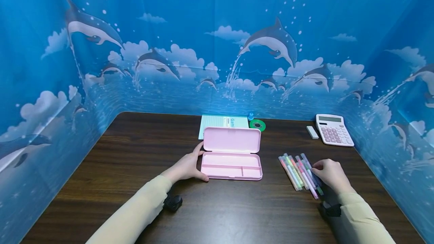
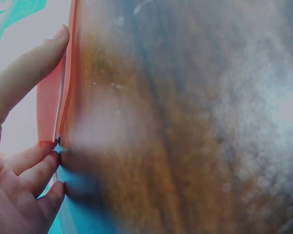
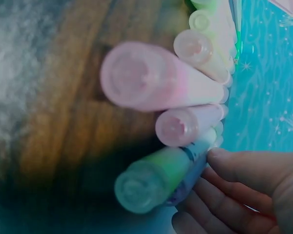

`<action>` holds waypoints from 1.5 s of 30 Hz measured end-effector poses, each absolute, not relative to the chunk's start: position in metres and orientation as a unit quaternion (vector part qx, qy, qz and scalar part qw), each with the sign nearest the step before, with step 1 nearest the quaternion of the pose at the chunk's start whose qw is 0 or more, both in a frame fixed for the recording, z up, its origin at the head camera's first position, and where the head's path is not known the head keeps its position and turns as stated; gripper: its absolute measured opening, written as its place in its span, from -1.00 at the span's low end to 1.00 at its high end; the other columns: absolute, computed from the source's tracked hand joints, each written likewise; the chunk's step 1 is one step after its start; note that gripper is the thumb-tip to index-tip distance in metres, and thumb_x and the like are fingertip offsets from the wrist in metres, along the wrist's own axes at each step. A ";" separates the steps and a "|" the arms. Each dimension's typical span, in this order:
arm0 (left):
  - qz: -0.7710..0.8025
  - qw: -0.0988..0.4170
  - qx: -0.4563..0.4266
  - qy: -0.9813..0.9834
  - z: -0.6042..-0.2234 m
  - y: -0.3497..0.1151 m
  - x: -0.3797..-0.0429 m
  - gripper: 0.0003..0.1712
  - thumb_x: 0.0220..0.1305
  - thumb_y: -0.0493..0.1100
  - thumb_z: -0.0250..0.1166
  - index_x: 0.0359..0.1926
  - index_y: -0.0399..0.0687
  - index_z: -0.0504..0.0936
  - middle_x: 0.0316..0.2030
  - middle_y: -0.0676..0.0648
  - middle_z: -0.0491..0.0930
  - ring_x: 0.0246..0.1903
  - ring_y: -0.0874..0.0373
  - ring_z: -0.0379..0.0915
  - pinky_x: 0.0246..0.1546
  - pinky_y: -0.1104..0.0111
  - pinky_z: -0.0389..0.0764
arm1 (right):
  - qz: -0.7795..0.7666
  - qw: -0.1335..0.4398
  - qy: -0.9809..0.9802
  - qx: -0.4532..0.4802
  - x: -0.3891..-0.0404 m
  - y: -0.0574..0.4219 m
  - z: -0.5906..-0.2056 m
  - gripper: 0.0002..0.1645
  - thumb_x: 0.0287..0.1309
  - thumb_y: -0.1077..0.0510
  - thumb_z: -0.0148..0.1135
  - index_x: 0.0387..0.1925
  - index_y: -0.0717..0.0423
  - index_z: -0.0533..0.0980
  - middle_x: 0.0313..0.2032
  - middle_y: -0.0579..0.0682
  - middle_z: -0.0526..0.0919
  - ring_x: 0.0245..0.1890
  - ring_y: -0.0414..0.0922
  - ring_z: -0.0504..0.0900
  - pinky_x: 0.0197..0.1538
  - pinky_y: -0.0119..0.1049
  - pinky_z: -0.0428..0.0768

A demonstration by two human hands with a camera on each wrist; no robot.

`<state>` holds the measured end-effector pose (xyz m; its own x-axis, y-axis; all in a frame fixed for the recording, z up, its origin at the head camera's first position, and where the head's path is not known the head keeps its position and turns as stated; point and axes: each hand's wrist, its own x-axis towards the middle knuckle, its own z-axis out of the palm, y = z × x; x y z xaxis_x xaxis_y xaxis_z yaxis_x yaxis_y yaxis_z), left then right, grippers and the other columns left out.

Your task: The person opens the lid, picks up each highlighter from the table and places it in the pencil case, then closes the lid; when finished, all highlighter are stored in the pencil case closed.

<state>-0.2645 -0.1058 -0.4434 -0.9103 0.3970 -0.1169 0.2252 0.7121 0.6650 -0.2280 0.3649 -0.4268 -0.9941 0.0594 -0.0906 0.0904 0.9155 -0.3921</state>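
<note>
A pink pencil case [image 1: 222,160] lies with its lid raised toward the back, its compartments bare. My left hand [image 1: 185,166] grips the case's left end, thumb at the front edge and fingers near the hinge side; the left wrist view shows thumb and fingertips against the pink edge. To the right, several coloured markers [image 1: 298,172] lie side by side in a slanted row. At the right end of that row, my right hand [image 1: 332,174] pinches a marker with thumb and fingers. The right wrist view shows a green-ended marker [image 3: 161,170] close to those fingertips.
Behind the case are a light-green notebook [image 1: 213,121], a green tape roll [image 1: 257,125] and a small blue bottle [image 1: 251,116]. A white eraser [image 1: 312,132] lies beside a calculator [image 1: 334,130] at the back right. A dolphin-print curtain [image 1: 190,48] surrounds the dark wooden table [image 1: 142,142].
</note>
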 end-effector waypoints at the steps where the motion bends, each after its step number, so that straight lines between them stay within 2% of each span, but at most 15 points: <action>1: 0.339 0.127 0.170 0.917 -0.444 -0.106 -0.264 0.52 -0.34 0.11 0.63 0.49 -0.05 -0.22 0.32 -0.13 0.33 0.26 -0.02 0.28 0.27 0.03 0.22 | -0.201 0.040 0.978 0.039 -0.228 0.365 -0.427 -0.74 0.09 0.22 0.31 -0.30 0.42 0.62 -0.34 0.32 0.65 -0.43 0.00 0.57 -0.24 -0.02 0.60; 10: 0.332 0.122 0.173 0.919 -0.447 -0.106 -0.263 0.52 -0.34 0.13 0.63 0.49 -0.08 -0.20 0.31 -0.12 0.35 0.26 0.00 0.28 0.28 0.04 0.23 | -0.199 0.066 0.977 0.045 -0.228 0.368 -0.426 -0.74 0.09 0.22 0.29 -0.32 0.43 0.62 -0.39 0.28 0.64 -0.49 -0.06 0.52 -0.36 -0.14 0.59; 17: 0.329 0.117 0.176 0.920 -0.450 -0.106 -0.262 0.52 -0.35 0.15 0.63 0.49 -0.07 -0.20 0.30 -0.11 0.35 0.26 0.01 0.29 0.27 0.05 0.24 | -0.203 0.065 0.976 0.055 -0.227 0.369 -0.429 -0.74 0.08 0.24 0.26 -0.32 0.45 0.59 -0.39 0.29 0.63 -0.47 -0.03 0.51 -0.41 -0.17 0.56; 24: 0.335 0.116 0.177 0.918 -0.451 -0.107 -0.260 0.52 -0.34 0.12 0.63 0.49 -0.06 -0.21 0.31 -0.13 0.34 0.26 0.00 0.28 0.28 0.03 0.22 | -0.203 0.019 0.976 0.079 -0.223 0.368 -0.431 -0.74 0.03 0.24 0.25 -0.30 0.43 0.55 -0.38 0.29 0.60 -0.45 0.02 0.47 -0.39 -0.14 0.49; 30: 0.337 0.112 0.179 0.917 -0.451 -0.107 -0.259 0.51 -0.35 0.11 0.64 0.49 -0.06 -0.19 0.30 -0.12 0.35 0.27 0.00 0.27 0.28 0.03 0.21 | -0.199 -0.024 0.978 0.052 -0.220 0.362 -0.430 -0.80 0.00 0.25 0.28 -0.35 0.34 0.55 -0.42 0.21 0.61 -0.47 0.00 0.47 -0.40 -0.12 0.46; 39: 0.336 0.110 0.179 0.918 -0.451 -0.106 -0.256 0.50 -0.34 0.11 0.64 0.49 -0.07 -0.19 0.31 -0.11 0.35 0.27 0.00 0.27 0.28 0.04 0.22 | -0.192 -0.033 0.981 0.000 -0.222 0.332 -0.418 -0.77 -0.02 0.20 0.37 -0.32 0.27 0.59 -0.39 0.17 0.62 -0.42 -0.01 0.51 -0.29 0.00 0.52; 45: 0.331 0.110 0.178 0.920 -0.451 -0.107 -0.256 0.50 -0.34 0.12 0.63 0.48 -0.09 -0.19 0.31 -0.11 0.35 0.28 0.01 0.26 0.29 0.05 0.21 | -0.187 -0.057 0.979 -0.048 -0.225 0.305 -0.416 -0.81 -0.05 0.19 0.39 -0.35 0.19 0.62 -0.43 0.06 0.60 -0.44 -0.07 0.49 -0.39 -0.14 0.49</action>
